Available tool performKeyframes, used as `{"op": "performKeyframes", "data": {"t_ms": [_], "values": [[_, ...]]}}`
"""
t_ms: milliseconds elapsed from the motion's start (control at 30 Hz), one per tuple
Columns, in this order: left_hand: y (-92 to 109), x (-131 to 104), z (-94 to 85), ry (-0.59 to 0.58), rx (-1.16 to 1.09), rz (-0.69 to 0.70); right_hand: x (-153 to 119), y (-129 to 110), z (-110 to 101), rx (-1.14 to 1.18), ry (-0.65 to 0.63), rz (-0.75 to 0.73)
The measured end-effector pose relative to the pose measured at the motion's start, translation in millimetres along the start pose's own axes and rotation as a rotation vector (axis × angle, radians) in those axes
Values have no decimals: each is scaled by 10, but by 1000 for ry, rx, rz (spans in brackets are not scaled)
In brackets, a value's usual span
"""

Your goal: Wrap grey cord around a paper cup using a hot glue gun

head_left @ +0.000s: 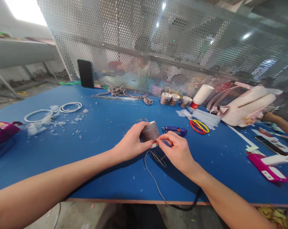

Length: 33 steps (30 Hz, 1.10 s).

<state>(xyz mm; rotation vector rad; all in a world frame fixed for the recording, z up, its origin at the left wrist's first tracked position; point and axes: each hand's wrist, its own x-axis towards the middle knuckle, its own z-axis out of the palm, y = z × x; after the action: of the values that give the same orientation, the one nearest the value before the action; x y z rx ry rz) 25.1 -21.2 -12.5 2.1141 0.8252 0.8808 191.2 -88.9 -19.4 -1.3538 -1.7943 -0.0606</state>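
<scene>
My left hand point(132, 141) is wrapped round a paper cup point(150, 131) wound with grey cord; a white rim and a bit of red show at its ends. At the cup's lower right edge, the thumb and fingertips of my right hand point(176, 149) are pinched together, seemingly on the grey cord, though the grip itself is mostly hidden. Loose grey cord point(155, 183) loops on the table below and runs over the front edge. Just behind my right hand lies a blue glue gun point(175, 130).
Several white cups and cord-wrapped cups point(166, 99) stand along the perforated screen point(105, 38). Scissors point(198, 126) lie right of the glue gun. White rings point(70, 107) and scraps are at left, grey cord bundles point(117, 91) behind. A pink bag point(251, 103) and another person's arm point(281, 122) are at right.
</scene>
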Motion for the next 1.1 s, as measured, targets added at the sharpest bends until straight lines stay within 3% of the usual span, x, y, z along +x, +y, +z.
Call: {"op": "performKeyframes", "data": {"t_ms": [367,633,1100], "values": [[2,-12,2,15,8,32,0,-17,-28,0,21,-4],[20,-16,-18,33,20,28,-28,8,-49,25,-36,-10],[28,-15,-26,61,7,48,-11,22,-52,12,22,-43]]}}
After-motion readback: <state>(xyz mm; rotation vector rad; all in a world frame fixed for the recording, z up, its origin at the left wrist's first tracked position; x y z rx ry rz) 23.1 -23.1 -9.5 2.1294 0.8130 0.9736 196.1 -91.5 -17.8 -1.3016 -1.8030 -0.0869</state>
